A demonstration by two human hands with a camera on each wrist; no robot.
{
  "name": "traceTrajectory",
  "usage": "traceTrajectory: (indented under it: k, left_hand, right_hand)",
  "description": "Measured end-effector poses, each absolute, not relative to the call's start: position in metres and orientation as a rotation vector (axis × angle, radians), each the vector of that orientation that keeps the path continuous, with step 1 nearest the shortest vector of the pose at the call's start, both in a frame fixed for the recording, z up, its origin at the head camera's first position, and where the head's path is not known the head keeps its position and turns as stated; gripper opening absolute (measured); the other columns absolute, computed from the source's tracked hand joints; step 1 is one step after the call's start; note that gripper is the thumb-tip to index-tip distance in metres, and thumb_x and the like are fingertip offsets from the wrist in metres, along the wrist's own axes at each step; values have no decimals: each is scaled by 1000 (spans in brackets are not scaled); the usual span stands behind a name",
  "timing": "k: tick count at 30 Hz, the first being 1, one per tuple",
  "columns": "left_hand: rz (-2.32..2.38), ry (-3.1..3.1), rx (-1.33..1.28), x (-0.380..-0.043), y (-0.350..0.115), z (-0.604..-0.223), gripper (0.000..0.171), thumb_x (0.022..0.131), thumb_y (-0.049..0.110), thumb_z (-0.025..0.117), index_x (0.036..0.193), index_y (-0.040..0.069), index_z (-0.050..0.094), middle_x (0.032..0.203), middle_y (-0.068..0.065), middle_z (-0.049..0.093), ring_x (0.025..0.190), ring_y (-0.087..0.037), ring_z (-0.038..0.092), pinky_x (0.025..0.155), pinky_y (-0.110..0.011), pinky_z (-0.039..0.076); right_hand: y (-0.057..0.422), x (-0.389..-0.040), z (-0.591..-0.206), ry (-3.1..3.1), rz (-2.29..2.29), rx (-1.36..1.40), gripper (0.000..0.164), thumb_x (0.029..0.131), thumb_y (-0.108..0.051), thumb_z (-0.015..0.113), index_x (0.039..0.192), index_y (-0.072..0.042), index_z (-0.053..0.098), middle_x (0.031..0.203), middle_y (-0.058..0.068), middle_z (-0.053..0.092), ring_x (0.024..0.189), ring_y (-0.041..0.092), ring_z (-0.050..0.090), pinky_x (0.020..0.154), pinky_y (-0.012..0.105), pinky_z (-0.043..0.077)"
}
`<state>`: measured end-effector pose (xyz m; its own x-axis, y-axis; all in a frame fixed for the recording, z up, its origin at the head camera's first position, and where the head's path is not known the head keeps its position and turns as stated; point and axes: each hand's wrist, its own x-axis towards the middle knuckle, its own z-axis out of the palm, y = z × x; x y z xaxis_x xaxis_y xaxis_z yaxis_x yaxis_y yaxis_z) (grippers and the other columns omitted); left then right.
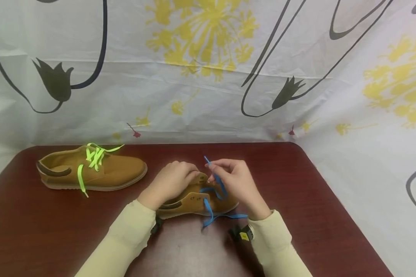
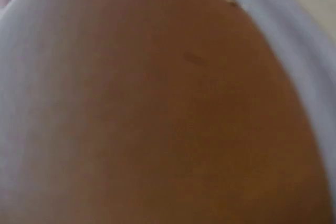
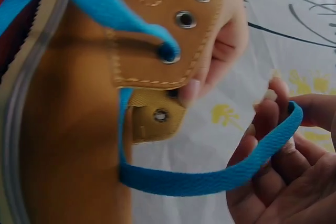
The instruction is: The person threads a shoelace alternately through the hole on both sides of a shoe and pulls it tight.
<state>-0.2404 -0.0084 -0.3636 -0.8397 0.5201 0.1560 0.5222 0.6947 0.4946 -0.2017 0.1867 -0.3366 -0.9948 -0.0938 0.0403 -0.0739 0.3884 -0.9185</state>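
Observation:
A tan shoe point(image 1: 185, 206) with metal eyelets sits in front of me, toe to the right. My left hand point(image 1: 173, 179) holds its far eyelet flap point(image 1: 202, 178), fingers mostly hidden behind. Between thumb and fingers, my right hand point(image 1: 234, 179) pinches a blue shoelace point(image 3: 210, 182), its tip pointing up above the fingertips. The lace passes through the end eyelet of the near flap point(image 3: 152, 64); its other end trails onto the table in the head view. Blurred brown shoe leather point(image 2: 173, 108) fills most of the left wrist view.
A second tan shoe point(image 1: 118, 169), laced in neon green point(image 1: 96, 157), stands at the back left of the dark red table point(image 1: 308, 223). Behind the table hangs a white patterned sheet point(image 1: 201, 100). A small dark device point(image 1: 244, 232) is on the right wrist.

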Motion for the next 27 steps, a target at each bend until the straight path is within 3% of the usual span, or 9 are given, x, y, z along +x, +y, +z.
traceTrajectory:
  k: [4,8,11,15,21,24,27]
  left_hand:
    - [-875,-2902,-836,-240,-8,-364,20,102,23,61,102,14,78,80,4,70,69,-11,58,70,-32,49]
    - [-904,-2924,-804,-241,-7,-364,21,102,23,61,104,12,79,80,4,70,69,-11,56,71,-31,49]
    - [-910,-2937,-792,-241,-8,-363,21,102,23,60,104,11,78,71,5,61,66,-12,52,69,-30,46]
    - [-903,-2940,-791,-241,-9,-363,22,103,23,60,102,12,78,66,5,53,66,-13,51,70,-31,46]
    - [-889,-2933,-783,-241,-9,-363,22,103,23,60,103,12,78,83,3,71,78,-13,64,79,-36,55]
    - [-882,-2935,-779,-241,-9,-363,22,103,24,60,104,13,78,91,1,75,82,-14,67,80,-37,55]
    - [-883,-2934,-781,-241,-9,-364,22,103,25,60,104,12,78,93,1,76,78,-13,65,77,-35,54]
  right_hand:
    - [187,-204,-345,2638,-1540,-169,21,99,-17,60,102,-8,79,72,4,75,69,17,70,61,26,52]
    - [191,-206,-352,2620,-1391,-243,22,99,-13,59,100,-5,79,71,4,75,69,15,71,73,28,56]
    - [192,-207,-353,2591,-1311,-294,22,98,-11,58,98,-5,79,72,4,75,67,13,70,66,25,52]
    - [193,-208,-355,2584,-1243,-337,23,99,-10,57,98,-5,80,74,3,76,62,11,67,53,22,39]
    - [194,-209,-357,2572,-1262,-321,23,99,-9,57,101,-3,79,74,4,76,65,11,70,49,21,34]
    - [195,-210,-359,2567,-1272,-320,23,99,-8,56,102,-2,79,75,5,76,66,12,70,49,22,36]
    - [195,-211,-362,2552,-1295,-318,23,99,-8,56,103,0,78,75,7,76,66,12,71,53,23,45]
